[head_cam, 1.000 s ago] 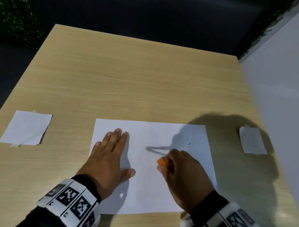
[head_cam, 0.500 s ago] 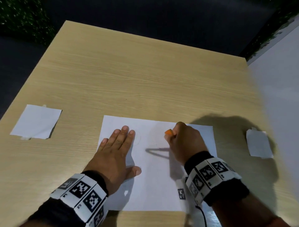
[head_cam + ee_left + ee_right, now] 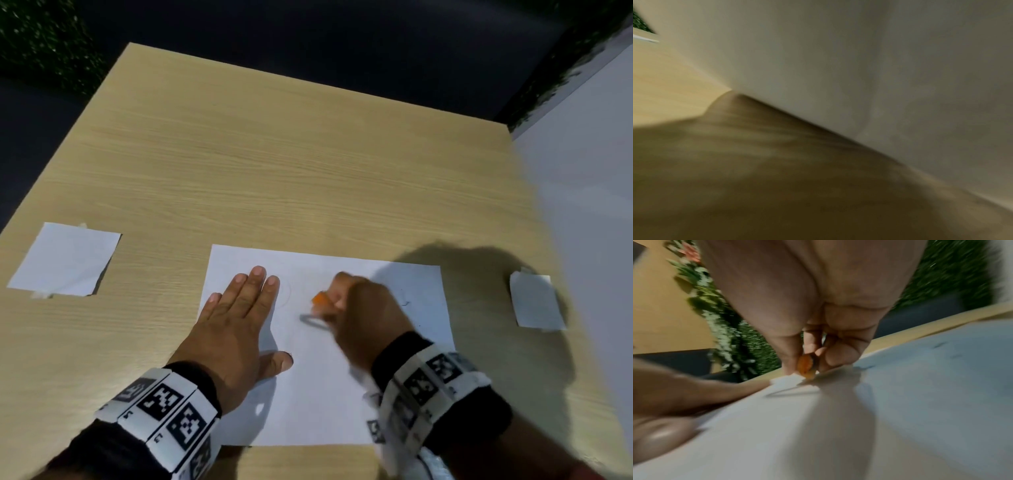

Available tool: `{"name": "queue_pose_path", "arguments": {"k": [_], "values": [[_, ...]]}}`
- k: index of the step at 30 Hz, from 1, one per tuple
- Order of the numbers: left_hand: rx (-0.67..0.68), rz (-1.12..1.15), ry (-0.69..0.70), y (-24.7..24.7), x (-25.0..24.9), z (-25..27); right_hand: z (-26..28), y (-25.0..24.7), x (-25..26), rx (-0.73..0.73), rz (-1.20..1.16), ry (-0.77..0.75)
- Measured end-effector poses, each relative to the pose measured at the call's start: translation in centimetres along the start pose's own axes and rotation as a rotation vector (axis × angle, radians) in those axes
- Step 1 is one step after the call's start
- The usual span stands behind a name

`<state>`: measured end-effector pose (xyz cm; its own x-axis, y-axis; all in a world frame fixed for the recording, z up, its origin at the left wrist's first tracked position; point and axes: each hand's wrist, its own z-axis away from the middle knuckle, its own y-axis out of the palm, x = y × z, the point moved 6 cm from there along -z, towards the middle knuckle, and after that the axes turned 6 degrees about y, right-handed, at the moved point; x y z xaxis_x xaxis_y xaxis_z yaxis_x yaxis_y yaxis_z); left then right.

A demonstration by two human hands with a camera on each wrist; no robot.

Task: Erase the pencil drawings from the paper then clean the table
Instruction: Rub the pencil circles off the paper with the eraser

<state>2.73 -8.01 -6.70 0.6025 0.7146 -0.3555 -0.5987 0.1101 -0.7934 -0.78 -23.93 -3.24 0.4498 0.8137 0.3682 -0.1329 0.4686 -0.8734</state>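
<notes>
Left hand (image 3: 236, 325): I keep it flat, fingers straight, pressing the paper (image 3: 342, 394)
Right hand (image 3: 363, 318): I pinch the orange eraser (image 3: 321, 298), tip on the paper
Paper: under both hands, on the table (image 3: 274, 171)

The right hand (image 3: 359, 315) with the orange eraser (image 3: 321, 298) has slid back down the paper (image 3: 342, 394).

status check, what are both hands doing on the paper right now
Left hand flat, pressing the paper. Right hand pinches orange eraser on the sheet. Pencil marks remain. Nothing in the way.
</notes>
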Motion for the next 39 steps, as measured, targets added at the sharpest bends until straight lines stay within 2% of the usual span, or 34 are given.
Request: {"name": "queue_pose_path", "arguments": {"k": [2, 7, 9, 11, 14, 15, 18, 21, 25, 27, 31, 33, 37, 39], "values": [[0.003, 0.001, -0.001, 0.0, 0.0, 0.0, 0.7, 1.2, 1.5, 0.027, -0.040, -0.093], [-0.004, -0.007, 0.014, 0.0, 0.0, 0.0, -1.0, -1.8, -3.7, -0.076, 0.037, 0.222], [0.001, -0.001, 0.018, 0.1, 0.0, 0.0, -0.9, -2.9, -4.3, -0.117, 0.026, 0.274], [0.000, 0.008, 0.021, 0.1, 0.0, 0.0, -0.7, -2.3, -2.3, -0.074, -0.019, 0.195], [-0.017, 0.000, 0.013, 0.1, 0.0, -0.1, -0.1, 0.8, 2.6, 0.092, -0.047, -0.088], [-0.022, 0.000, 0.011, 0.1, 0.0, -0.2, -0.2, 1.2, 3.2, 0.107, -0.017, -0.122], [-0.017, 0.010, 0.024, 0.1, 0.0, 0.0, -2.2, -0.4, 1.1, 0.053, 0.069, 0.006], [-0.016, 0.022, 0.031, 0.1, 0.0, 0.1, -3.2, -2.4, -1.0, -0.049, 0.018, 0.143], [-0.012, 0.006, 0.016, -0.1, -0.2, -0.1, -1.3, 0.4, 2.7, 0.072, 0.014, -0.055], [-0.001, -0.001, 0.015, -0.1, -0.3, -0.1, -1.6, 0.4, 2.6, 0.071, -0.032, -0.025], [0.001, 0.013, 0.016, 0.0, -0.1, 0.0, -3.8, -1.5, -0.1, -0.055, -0.062, 0.160], [-0.002, 0.006, 0.014, 0.0, -0.1, 0.0, -3.6, -1.6, 0.2, -0.078, -0.083, 0.147], [-0.010, 0.013, 0.019, 0.0, -0.2, -0.1, -2.0, 0.8, 2.5, 0.074, -0.096, 0.014], [-0.012, 0.025, 0.020, 0.0, -0.2, 0.0, -2.6, 0.3, 1.8, 0.045, -0.043, 0.047]]}}
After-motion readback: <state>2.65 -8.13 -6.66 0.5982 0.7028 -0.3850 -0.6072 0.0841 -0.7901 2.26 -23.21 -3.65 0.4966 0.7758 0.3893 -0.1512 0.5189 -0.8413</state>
